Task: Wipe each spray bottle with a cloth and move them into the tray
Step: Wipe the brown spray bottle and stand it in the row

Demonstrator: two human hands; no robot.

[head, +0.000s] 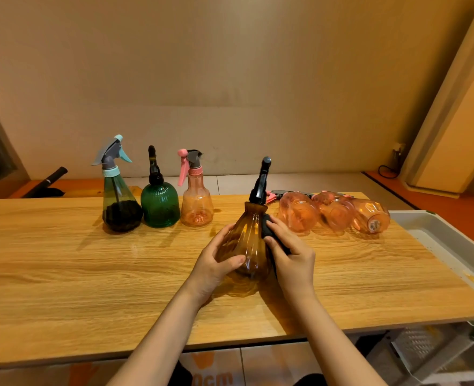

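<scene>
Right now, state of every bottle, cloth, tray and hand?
amber bottle: upright, gripped by left hand
black cloth: pressed on the amber bottle by right hand
three standing bottles: upright, untouched
three pink bottles: lying on the table
tray: holds no bottles in view

There is one view only, from the camera on my head. It looks forward and down over the wooden table (pixel 63 274), near enough that my forearms enter from the bottom edge. The wide lens bends the table's near edge and takes in the wall (pixel 230 65) behind the table.
</scene>
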